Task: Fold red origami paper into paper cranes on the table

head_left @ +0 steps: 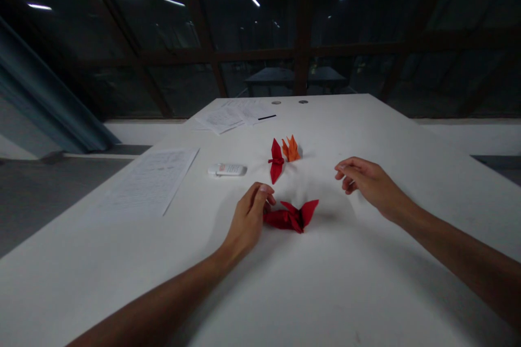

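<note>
A red origami crane (293,219) sits on the white table directly in front of me, its wings spread to the sides. My left hand (250,214) rests beside its left wing, fingers loosely curled and apart; whether they touch the paper is hard to see. To the right of the crane, my right hand (364,181) hovers over the table, holding nothing, with its fingers loosely bent and apart. Farther back lies a second red origami crane (276,161), seen with its wings pointing toward and away from me. Close against it stands an orange folded-paper figure (291,149).
A white bottle-like item (227,169) with small print lies left of the cranes. Printed sheets (150,181) cover the table's left side, with more papers (232,115) and a dark pen-like stick (267,117) behind. Two round discs (276,102) sit near the far edge.
</note>
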The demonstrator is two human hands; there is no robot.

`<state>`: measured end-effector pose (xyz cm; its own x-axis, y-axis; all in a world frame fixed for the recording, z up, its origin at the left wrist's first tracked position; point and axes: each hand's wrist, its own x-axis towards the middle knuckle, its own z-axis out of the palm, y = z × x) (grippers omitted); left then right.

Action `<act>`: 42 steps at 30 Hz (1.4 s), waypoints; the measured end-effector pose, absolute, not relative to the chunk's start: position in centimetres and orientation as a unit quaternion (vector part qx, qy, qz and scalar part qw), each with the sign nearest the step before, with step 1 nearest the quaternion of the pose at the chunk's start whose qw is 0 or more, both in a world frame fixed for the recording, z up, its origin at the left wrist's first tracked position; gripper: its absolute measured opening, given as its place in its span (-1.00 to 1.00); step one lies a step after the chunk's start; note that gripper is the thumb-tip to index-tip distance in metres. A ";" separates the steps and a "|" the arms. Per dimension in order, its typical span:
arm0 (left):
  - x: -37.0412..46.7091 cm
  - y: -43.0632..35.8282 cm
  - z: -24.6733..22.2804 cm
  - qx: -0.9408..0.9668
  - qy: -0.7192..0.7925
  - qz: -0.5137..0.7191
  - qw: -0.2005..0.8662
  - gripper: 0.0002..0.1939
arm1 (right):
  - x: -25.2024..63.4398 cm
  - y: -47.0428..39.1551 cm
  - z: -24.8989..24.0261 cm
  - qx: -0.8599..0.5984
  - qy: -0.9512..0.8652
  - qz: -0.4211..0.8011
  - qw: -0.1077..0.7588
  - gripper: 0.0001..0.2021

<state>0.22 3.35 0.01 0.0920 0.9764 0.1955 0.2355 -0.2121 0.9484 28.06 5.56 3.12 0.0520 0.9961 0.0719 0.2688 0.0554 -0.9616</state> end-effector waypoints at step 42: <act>0.0 3.2 -0.6 0.662 0.498 0.413 0.378 -0.79 | 25.4 1.8 0.0 -0.527 -0.649 0.419 0.354 -0.85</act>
<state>0.03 3.23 -0.60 0.1623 0.9721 0.1692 0.3471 -0.2168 0.9124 25.36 1.85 0.04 -0.1935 0.9809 0.0181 0.3870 0.0933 -0.9174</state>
